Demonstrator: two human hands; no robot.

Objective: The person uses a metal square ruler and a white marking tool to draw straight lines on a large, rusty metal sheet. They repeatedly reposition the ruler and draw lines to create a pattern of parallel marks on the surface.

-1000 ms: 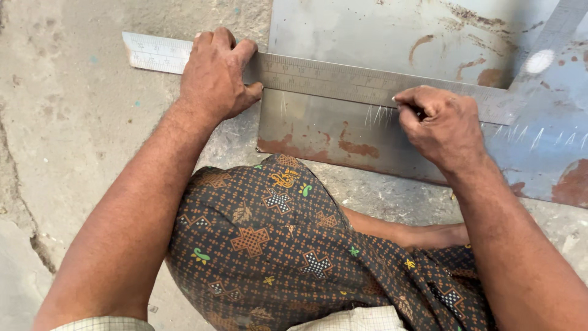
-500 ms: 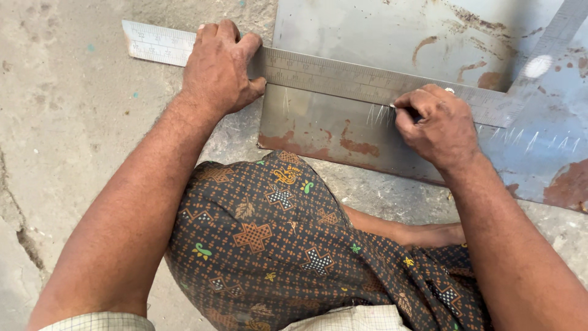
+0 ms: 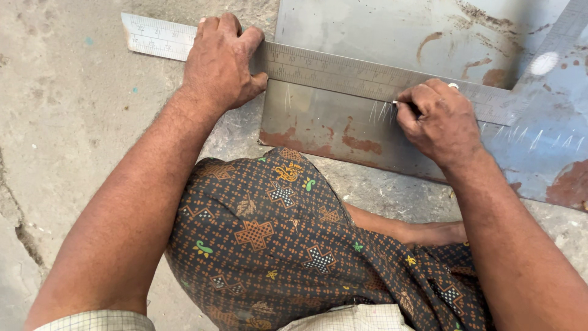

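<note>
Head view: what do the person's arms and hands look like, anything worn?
Both forearms are bare. The left hand and right hand wear no gloves, and no watch shows. A pale checked sleeve edge shows at the left upper arm.

I'm looking down at two bare forearms with no watch, band or glove on either. The left hand [image 3: 219, 64] is bare, no ring that I can spot; the right hand [image 3: 442, 122] is bare too. At six o'clock there's a sliver of pale shirt [image 3: 101, 321] with a fine checked weave, short sleeved, ending above the elbow. Over the legs I've got a dark brown wrap cloth [image 3: 275, 245], dotted in orange, with cross-shaped checker motifs and small yellow and green figures. A bare foot [image 3: 432, 233] peeks out at four o'clock.
</note>
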